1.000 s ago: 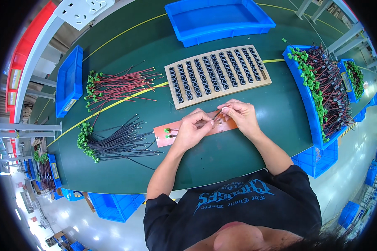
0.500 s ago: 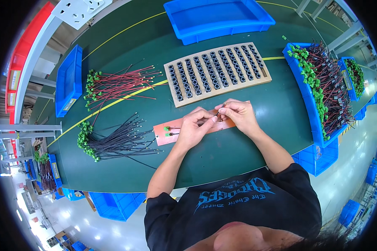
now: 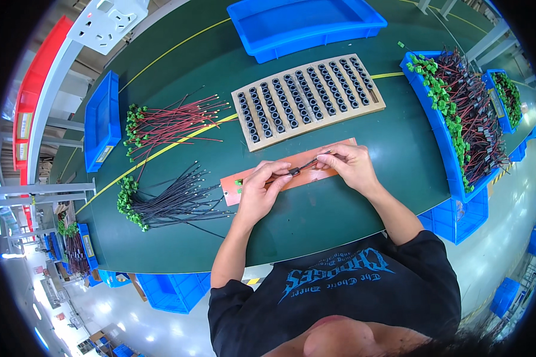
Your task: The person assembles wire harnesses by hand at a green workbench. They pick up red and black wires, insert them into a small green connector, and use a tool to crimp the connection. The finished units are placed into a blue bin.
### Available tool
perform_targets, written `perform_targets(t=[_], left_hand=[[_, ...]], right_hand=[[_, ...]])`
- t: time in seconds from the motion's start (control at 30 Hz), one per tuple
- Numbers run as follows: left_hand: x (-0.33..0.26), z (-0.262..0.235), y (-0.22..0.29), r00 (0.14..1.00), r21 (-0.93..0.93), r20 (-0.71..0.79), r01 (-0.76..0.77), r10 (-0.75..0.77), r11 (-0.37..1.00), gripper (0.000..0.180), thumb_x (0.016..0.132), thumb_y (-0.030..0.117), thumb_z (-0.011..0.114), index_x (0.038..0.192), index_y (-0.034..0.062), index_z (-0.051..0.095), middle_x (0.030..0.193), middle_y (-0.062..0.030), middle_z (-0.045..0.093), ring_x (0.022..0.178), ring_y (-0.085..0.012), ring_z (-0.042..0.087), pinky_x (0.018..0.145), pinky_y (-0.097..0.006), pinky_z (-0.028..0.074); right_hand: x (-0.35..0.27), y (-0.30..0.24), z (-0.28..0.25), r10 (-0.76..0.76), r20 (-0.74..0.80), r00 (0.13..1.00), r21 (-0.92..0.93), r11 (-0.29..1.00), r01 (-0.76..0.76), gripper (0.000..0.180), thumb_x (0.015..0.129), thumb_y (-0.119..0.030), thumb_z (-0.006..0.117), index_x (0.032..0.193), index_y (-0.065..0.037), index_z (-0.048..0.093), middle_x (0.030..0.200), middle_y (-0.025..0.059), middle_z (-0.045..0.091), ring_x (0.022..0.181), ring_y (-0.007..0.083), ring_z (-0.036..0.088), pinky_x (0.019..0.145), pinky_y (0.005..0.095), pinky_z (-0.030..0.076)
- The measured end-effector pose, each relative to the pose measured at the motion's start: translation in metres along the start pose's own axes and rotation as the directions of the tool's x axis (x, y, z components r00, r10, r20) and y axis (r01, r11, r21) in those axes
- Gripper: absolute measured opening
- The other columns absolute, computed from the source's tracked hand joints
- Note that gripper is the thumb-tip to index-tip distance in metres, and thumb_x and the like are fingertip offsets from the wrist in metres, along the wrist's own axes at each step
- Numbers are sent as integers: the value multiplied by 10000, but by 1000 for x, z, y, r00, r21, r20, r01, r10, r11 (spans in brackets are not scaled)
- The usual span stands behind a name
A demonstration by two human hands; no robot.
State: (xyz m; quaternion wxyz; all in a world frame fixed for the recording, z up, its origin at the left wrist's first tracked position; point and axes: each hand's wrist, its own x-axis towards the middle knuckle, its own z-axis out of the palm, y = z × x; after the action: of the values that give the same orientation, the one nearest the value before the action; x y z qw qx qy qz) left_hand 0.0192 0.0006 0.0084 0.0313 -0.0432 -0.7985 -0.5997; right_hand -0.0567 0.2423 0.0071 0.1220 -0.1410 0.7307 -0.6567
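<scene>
My left hand (image 3: 262,189) and my right hand (image 3: 346,167) meet over an orange strip board (image 3: 324,174) lying on the green table (image 3: 339,220). Between them they hold a thin dark wire pair (image 3: 307,165) with a small black ring (image 3: 293,171) on it. My left fingers pinch the wire at the ring. The wire's far end is gripped by my right fingertips. A green connector (image 3: 238,182) lies at the board's left end.
A wooden tray (image 3: 307,95) with rows of black rings lies beyond the board. Red wires (image 3: 173,122) and black wires (image 3: 173,202) with green connectors lie left. A blue bin (image 3: 452,113) of finished wires stands right, and another blue bin (image 3: 307,24) at the far edge.
The hands have stayed over the board; the fingers shifted slightly along the wire, and the black ring now shows between the two hands.
</scene>
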Motion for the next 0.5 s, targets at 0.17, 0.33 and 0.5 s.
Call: perform_targets(t=[0.17,0.33,0.5], left_hand=[[0,-5,0,996,181,81,-51,36,982,149,937,-49,670,1076,-15,711,1051,-93,720,1002,-179,718,891,-298,586],[-6,1,4,993,38,-36,118,-117,992,158,891,-62,677,1016,-19,764,1065,-107,744,954,-192,730,871,-294,578],[-8,1,20,996,104,-6,88,-88,991,170,868,-38,726,1026,-15,785,1044,-121,762,953,-196,733,887,-300,579]], right_hand=[[-3,10,-3,-275,-2,961,-323,910,260,127,923,-103,750,998,-7,787,946,121,783,838,210,754,744,320,601],[1,22,-6,-395,11,919,-455,816,357,119,894,-136,768,935,-26,784,926,102,776,858,262,719,793,373,536],[2,26,-7,-384,17,923,-488,803,343,109,898,-154,764,911,-48,784,922,66,777,857,236,699,830,368,464]])
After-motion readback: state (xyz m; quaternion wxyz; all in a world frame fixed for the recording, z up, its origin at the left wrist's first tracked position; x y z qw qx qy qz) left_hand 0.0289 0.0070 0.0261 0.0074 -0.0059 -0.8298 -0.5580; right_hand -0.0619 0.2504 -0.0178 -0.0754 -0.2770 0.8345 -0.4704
